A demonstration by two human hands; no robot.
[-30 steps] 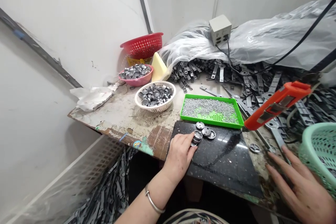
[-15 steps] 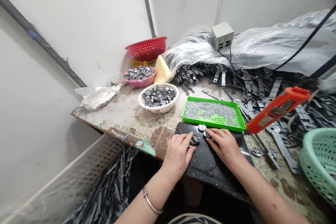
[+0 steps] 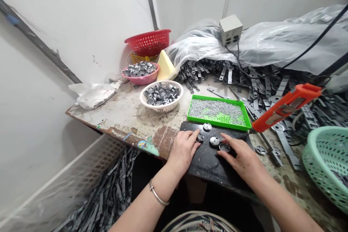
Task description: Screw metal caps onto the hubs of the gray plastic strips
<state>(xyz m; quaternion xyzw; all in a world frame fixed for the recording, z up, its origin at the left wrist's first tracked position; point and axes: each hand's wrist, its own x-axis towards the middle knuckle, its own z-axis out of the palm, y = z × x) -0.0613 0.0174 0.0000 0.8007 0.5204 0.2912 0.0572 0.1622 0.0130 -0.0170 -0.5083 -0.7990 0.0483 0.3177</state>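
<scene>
Several small round grey caps lie on a black board in front of me. My left hand (image 3: 185, 148) is closed at the board's left side, its fingertips on a dark round cap (image 3: 200, 137). On the right, the thumb and fingers of my right hand (image 3: 240, 152) curve around another cap (image 3: 224, 147), which shows its hollow side. Touching that one is a shiny cap (image 3: 214, 141) with its face up. Farther back on the black board (image 3: 206, 168) sits a separate cap (image 3: 207, 127), clear of both hands.
Behind the board stands a green tray (image 3: 219, 127) of tiny metal pieces. A white basket (image 3: 160, 108) and a pink bowl (image 3: 141, 80) hold more caps. An orange electric screwdriver (image 3: 286, 108) leans at right, near a mint basket (image 3: 312, 159). Long grey parts (image 3: 289, 148) crowd the right side.
My right hand has moved right and nearer to me, now around a cap with its hollow side showing. The shiny cap beside it is uncovered. My left hand stays at its cap.
</scene>
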